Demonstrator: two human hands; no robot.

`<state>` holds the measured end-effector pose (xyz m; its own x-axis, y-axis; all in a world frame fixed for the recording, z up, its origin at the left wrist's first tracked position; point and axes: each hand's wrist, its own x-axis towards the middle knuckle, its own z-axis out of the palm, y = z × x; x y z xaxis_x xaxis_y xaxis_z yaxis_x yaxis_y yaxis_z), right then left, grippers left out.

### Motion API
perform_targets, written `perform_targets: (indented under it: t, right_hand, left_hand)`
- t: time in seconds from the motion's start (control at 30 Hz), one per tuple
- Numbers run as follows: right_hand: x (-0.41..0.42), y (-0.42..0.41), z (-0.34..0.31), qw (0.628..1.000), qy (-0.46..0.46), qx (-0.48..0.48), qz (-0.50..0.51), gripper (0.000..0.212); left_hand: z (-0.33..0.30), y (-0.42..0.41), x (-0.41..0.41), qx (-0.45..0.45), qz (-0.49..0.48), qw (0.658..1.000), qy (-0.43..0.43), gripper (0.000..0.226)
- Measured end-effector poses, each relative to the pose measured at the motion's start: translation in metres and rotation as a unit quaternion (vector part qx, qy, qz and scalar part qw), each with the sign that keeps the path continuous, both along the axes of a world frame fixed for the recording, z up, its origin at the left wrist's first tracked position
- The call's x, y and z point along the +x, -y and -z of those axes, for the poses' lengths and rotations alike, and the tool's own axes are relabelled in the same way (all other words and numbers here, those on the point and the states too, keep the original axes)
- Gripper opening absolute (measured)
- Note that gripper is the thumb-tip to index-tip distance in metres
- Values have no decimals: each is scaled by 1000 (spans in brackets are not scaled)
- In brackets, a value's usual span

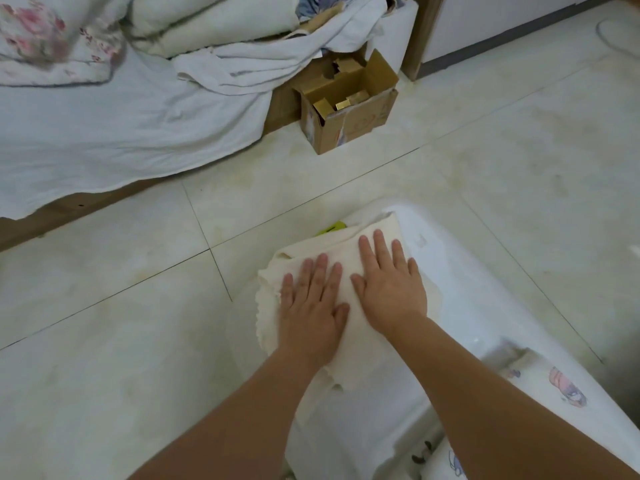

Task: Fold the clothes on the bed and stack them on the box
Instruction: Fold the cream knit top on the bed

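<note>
**Both palms flat on the folded cloth**

A folded cream garment (346, 271) is seen lying on the lid of a white plastic box (485, 306), at the box's far-left corner, its scalloped edge hanging a little over the side. It is pressed from above by both hands. The left hand (311, 306) is laid flat on the near-left part of the cloth, fingers straight and slightly spread, nothing gripped. The right hand (389, 282) is laid flat just beside it, a little farther forward, fingers likewise stretched out and pointing away. The two thumbs are nearly touching.

A sliver of a yellow-green item (332, 227) is glimpsed under the far edge of the cream garment; what it is cannot be told.

Over on the left, the bed (104, 133) is covered by a pale sheet, and a rumpled heap of white bedding (214, 29) and a floral pillow (41, 39) are piled at its far end. An open cardboard carton (349, 109) is set on the tiled floor (519, 168) right against the bed's corner, well apart from the plastic box. A printed fabric (554, 386) is visible through the box at the lower right.
</note>
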<state>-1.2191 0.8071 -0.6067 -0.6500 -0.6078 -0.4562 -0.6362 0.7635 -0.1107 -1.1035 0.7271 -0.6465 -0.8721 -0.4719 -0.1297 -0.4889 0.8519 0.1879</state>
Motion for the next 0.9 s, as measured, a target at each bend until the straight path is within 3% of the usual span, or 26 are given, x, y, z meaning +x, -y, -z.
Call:
perform_targets:
  t: [0.17, 0.33, 0.43, 0.6, 0.7, 0.9]
  right_hand:
    - [-1, 2, 2, 1000, 0, 7, 10, 61]
    - [-5, 5, -10, 999, 32, 26, 1, 62]
    - [-7, 0, -37, 998, 54, -37, 16, 57]
    - [7, -20, -110, 977, 44, -182, 106, 40]
    - [15, -31, -151, 977, 56, -179, 101, 34]
    - [28, -46, -232, 989, 56, -132, 47, 31]
  left_hand:
    - [-8, 1, -3, 33, 7, 999, 20, 58]
    - [-28, 6, -11, 33, 21, 993, 108, 66]
    - [-58, 13, -20, 88, 22, 982, 165, 62]
    - [-136, 20, -34, 76, 12, 994, 75, 38]
    - [-191, 20, -39, 120, 12, 992, 48, 28]
    - [-283, 13, -31, 119, 87, 988, 46, 19]
